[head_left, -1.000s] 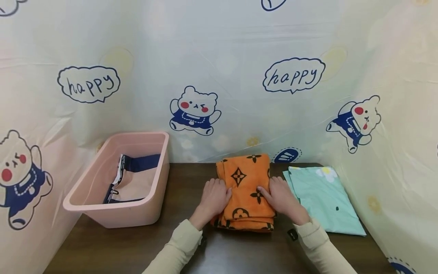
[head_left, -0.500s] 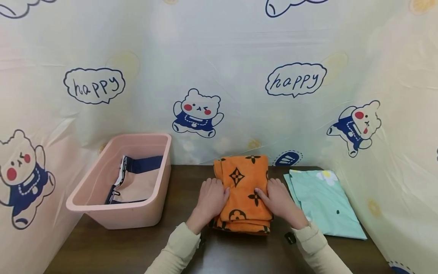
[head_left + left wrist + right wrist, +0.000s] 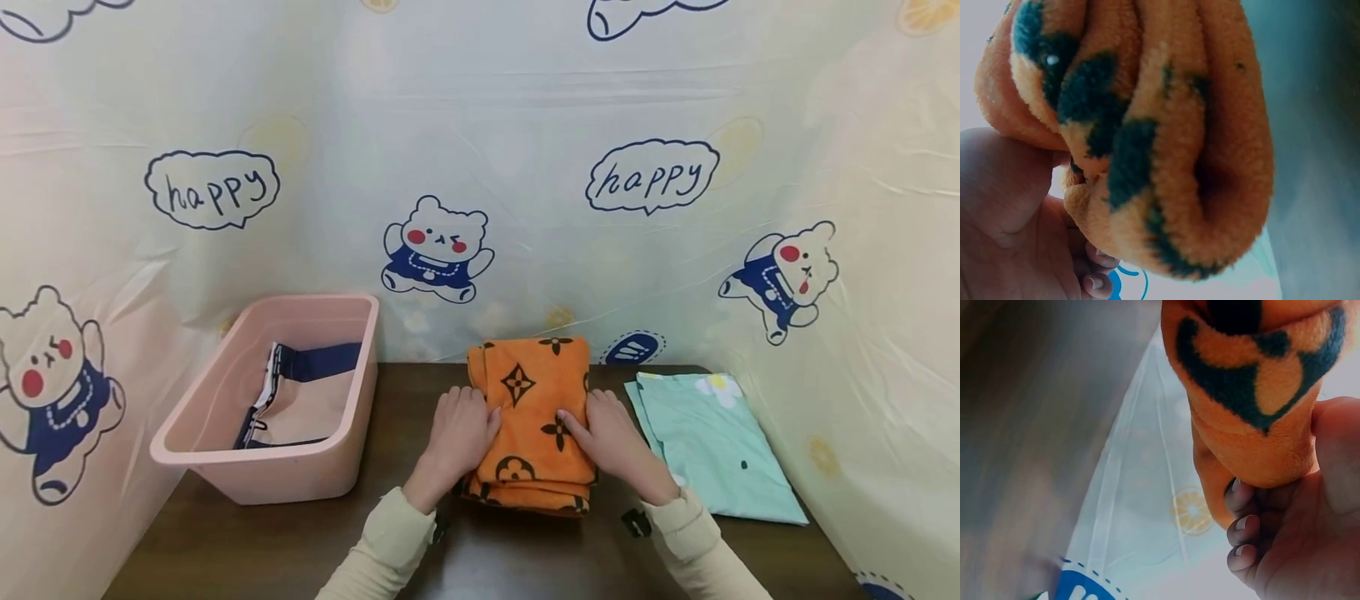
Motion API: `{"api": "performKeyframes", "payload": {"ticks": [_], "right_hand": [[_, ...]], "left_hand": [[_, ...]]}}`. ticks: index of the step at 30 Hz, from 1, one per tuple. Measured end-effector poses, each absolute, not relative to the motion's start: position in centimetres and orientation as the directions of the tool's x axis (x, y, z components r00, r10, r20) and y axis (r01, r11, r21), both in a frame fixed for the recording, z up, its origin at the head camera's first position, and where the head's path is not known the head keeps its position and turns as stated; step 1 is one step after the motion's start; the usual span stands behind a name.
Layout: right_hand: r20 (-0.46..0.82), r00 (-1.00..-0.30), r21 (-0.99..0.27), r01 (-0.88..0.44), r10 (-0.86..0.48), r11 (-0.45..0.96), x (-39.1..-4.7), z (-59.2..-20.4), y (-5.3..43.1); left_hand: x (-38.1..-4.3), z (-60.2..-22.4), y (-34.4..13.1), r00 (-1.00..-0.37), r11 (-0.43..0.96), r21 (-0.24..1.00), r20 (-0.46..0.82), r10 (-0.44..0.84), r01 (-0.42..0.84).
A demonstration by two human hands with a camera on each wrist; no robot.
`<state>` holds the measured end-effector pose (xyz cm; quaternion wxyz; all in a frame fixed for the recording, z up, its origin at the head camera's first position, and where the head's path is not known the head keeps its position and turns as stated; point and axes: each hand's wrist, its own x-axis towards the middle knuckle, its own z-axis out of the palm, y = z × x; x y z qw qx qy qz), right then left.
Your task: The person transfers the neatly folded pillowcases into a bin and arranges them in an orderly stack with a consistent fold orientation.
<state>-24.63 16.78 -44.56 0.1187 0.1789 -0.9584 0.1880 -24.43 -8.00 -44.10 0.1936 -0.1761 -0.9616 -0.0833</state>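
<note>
A folded orange towel [image 3: 536, 408] with dark flower prints is gripped at both sides, in the middle of the head view. My left hand [image 3: 457, 433] holds its left edge, thumb on top. On the right edge, my right hand [image 3: 618, 433] does the same. In the left wrist view the towel's thick, fuzzy rolled layers [image 3: 1210, 137] fill the middle, beside the left hand [image 3: 1010, 231]. The right wrist view has the right hand's fingers [image 3: 1244, 528] curled under the towel [image 3: 1260, 444]. Whether its underside touches the table is hidden.
A pink bin [image 3: 300, 479] stands at the left, with a folded beige and navy garment [image 3: 307, 408] inside. A folded mint-green cloth [image 3: 727, 450] with a daisy lies right of the right hand. The dark brown table [image 3: 247, 550] backs onto a printed curtain [image 3: 525, 108].
The head view has shifted slightly. Both hands, still gripping the towel, have moved a little to the left relative to the bin and the green cloth.
</note>
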Motion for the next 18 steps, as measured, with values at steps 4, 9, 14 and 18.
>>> {"api": "performKeyframes", "payload": {"ticks": [4, 9, 14, 18], "right_hand": [[0.314, -0.903, -0.329, -0.393, -0.293, 0.858, -24.5, -43.8, 16.4], [0.338, -0.895, -0.307, -0.397, -0.291, 0.865, -24.6, -43.0, 16.0], [0.346, -0.892, -0.29, -0.397, -0.291, 0.871, -24.4, -42.8, 15.7], [0.375, -0.88, -0.259, -0.401, -0.291, 0.879, -24.3, -42.8, 15.4]], "left_hand": [[-24.5, -43.5, -8.2, -0.851, 0.924, 0.077, 0.424, 0.31, 0.375], [-24.5, -42.6, -8.5, -0.847, 0.925, 0.072, 0.433, 0.307, 0.372], [-24.3, -42.1, -8.9, -0.855, 0.929, 0.073, 0.424, 0.301, 0.363], [-24.1, -41.8, -9.2, -0.865, 0.935, 0.084, 0.415, 0.282, 0.345]]}}
